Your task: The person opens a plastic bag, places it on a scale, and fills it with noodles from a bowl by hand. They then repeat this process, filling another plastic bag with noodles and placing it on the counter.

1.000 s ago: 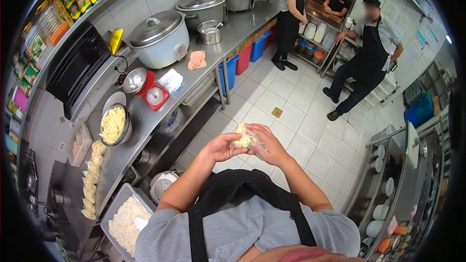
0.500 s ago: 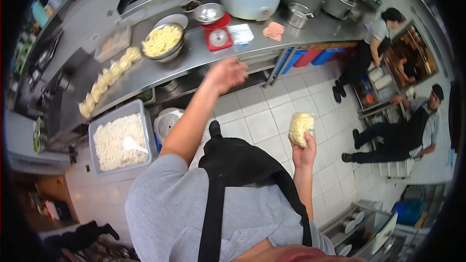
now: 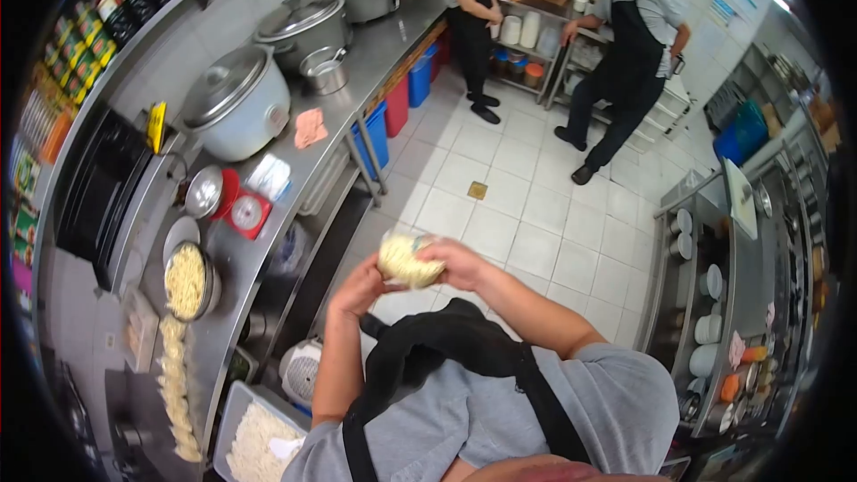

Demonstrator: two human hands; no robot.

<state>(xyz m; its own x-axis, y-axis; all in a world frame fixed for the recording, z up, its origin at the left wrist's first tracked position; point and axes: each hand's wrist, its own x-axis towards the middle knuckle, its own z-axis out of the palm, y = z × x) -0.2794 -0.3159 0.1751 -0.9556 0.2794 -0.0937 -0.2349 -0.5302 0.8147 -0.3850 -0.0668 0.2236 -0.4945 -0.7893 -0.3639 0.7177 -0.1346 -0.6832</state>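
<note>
A clear plastic bag of yellow noodles (image 3: pixel 404 261) is held in front of my chest, above the tiled floor. My right hand (image 3: pixel 461 266) grips the bag from its right side, fingers wrapped round it. From the left, my left hand (image 3: pixel 357 286) has its fingers closed on the bag's lower left edge; part of them is hidden. On the steel counter to the left, a bowl of loose noodles (image 3: pixel 187 282) stands near a row of similar filled bags (image 3: pixel 177 388). A red kitchen scale (image 3: pixel 247 212) sits further along.
A grey tub of white rice (image 3: pixel 234 406) with a scoop is low at the left. A large rice cooker (image 3: pixel 237 107), pink cloth (image 3: pixel 310 128) and pots line the counter. Two people in aprons (image 3: pixel 625 45) stand ahead, another beyond the hatch. Shelves of dishes (image 3: pixel 705 330) are on the right.
The view has swung to the right. My left hand has come from beside the counter to the noodle bag, and the bag in my right hand is now in front of my body.
</note>
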